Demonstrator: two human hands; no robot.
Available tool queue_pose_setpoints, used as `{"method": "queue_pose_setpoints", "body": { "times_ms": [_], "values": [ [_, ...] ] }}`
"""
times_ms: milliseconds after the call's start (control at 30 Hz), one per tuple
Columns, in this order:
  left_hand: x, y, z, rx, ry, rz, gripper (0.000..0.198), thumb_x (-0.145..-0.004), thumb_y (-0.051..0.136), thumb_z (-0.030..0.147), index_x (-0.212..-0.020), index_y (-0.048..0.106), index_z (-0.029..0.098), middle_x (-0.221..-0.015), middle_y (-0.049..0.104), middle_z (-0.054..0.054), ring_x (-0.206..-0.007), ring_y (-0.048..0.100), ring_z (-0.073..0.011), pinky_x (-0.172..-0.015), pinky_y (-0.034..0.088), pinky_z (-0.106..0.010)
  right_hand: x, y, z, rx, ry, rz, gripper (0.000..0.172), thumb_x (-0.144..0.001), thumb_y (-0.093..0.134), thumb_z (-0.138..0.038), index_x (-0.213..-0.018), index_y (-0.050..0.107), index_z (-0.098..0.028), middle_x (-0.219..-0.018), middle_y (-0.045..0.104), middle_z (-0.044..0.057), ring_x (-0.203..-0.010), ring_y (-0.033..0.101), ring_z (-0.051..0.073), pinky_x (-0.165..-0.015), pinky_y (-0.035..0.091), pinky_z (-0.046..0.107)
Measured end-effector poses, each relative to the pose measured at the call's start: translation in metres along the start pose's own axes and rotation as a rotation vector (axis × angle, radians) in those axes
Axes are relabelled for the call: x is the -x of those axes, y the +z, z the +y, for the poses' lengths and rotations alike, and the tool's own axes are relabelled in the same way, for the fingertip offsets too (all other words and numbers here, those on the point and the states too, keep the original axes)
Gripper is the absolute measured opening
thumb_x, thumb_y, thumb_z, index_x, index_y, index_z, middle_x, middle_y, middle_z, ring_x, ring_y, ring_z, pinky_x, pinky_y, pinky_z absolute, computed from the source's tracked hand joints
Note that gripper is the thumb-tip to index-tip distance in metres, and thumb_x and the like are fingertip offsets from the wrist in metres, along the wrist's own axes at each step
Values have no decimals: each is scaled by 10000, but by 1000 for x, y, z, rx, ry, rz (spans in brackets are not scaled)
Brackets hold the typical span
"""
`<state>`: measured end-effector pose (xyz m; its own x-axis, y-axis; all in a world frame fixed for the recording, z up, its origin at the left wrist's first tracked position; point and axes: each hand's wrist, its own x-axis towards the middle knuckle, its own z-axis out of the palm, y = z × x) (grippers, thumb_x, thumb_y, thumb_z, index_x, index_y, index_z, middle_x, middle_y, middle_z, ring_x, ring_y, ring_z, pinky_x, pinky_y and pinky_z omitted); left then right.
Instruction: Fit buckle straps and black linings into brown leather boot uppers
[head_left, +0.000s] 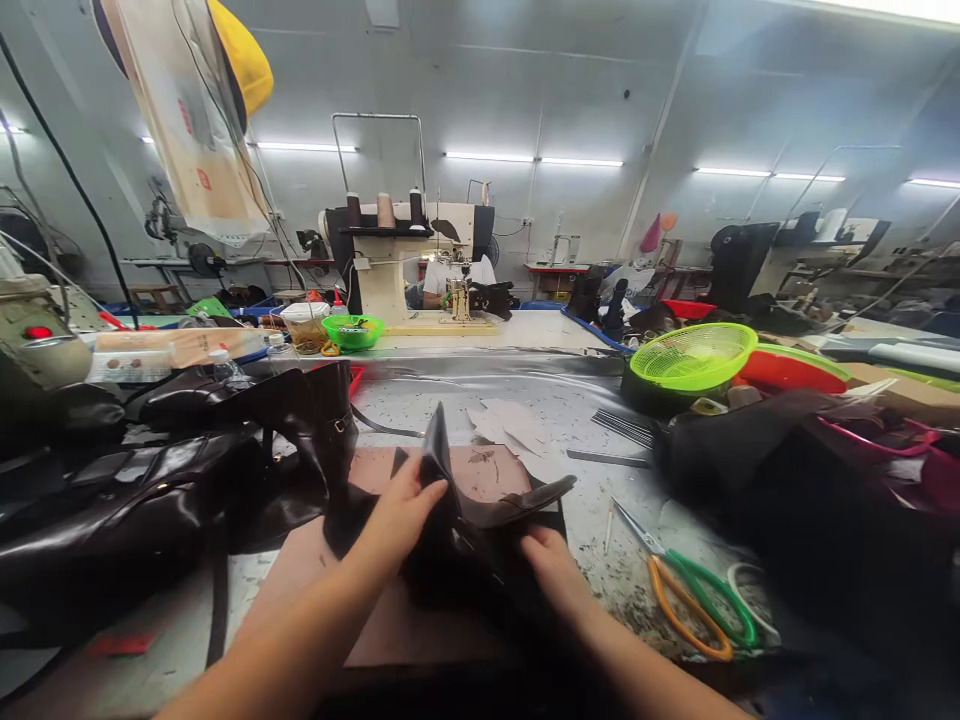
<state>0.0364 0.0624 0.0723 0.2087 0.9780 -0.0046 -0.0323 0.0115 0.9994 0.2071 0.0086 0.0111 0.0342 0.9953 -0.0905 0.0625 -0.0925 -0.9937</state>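
A dark brown, glossy leather bag (480, 570) is between my hands above the worktable, its upper edges spread and a curved strip (517, 508) along its right side. My left hand (405, 500) grips the raised left edge, thumb pressed against the leather. Lower on the right, my right hand (551, 560) holds the bag's side beneath the curved strip; some of its fingers are hidden behind the leather. Under the bag lies a pinkish-brown board (300, 590). Scissors (686, 590) with orange and green handles rest open to the right of my right hand.
Glossy dark leather bags (135, 500) are heaped on the left. Black material (795, 520) covers the right side, below a lime-green basket (694, 357). Paper scraps (514, 425) lie beyond the board. A sewing machine (390, 270) stands ahead, with a person partly visible behind it.
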Motion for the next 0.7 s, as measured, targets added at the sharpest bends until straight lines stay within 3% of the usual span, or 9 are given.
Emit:
{"method": "queue_pose_setpoints", "body": {
  "times_ms": [67, 233, 367, 467, 700],
  "values": [
    [10, 1, -8, 244, -69, 47, 383, -615, 681, 335, -934, 526, 192, -778, 660, -15, -708, 622, -189, -650, 471, -284, 11, -18, -13, 163, -83, 129, 230, -640, 484, -383, -592, 552, -169, -593, 568, 11, -661, 532, 187, -649, 424, 305],
    [35, 14, -20, 528, -99, 258, 259, -661, 645, 273, -891, 554, 199, -776, 655, -6, -699, 625, -166, -629, 488, -258, 39, -45, -69, 329, -121, 20, 271, -708, 444, -418, -575, 459, -182, -538, 448, -24, -538, 434, 127, -493, 328, 239],
    [41, 17, -25, 622, -134, 423, 52, -665, 594, 165, -707, 565, 168, -655, 626, -7, -596, 597, -131, -568, 482, -217, 56, -31, -97, 705, -343, 69, 293, -726, 428, -325, -495, 301, -196, -487, 342, -44, -484, 330, 93, -458, 223, 230],
    [39, 10, -29, 658, -140, 500, 46, -670, 551, 134, -654, 525, 168, -589, 596, 15, -527, 564, -100, -524, 468, -187, 63, -17, -107, 876, -475, 82, 305, -703, 416, -245, -493, 199, -198, -462, 276, -55, -454, 267, 80, -446, 181, 234],
    [40, -4, -61, 473, -197, 412, 81, -687, 517, 204, -668, 439, 195, -545, 519, 45, -480, 540, -100, -540, 481, -227, 64, -2, -130, 925, -584, 7, 328, -758, 408, -265, -493, 226, -198, -459, 307, -53, -438, 301, 84, -430, 221, 226]
  ]
}}
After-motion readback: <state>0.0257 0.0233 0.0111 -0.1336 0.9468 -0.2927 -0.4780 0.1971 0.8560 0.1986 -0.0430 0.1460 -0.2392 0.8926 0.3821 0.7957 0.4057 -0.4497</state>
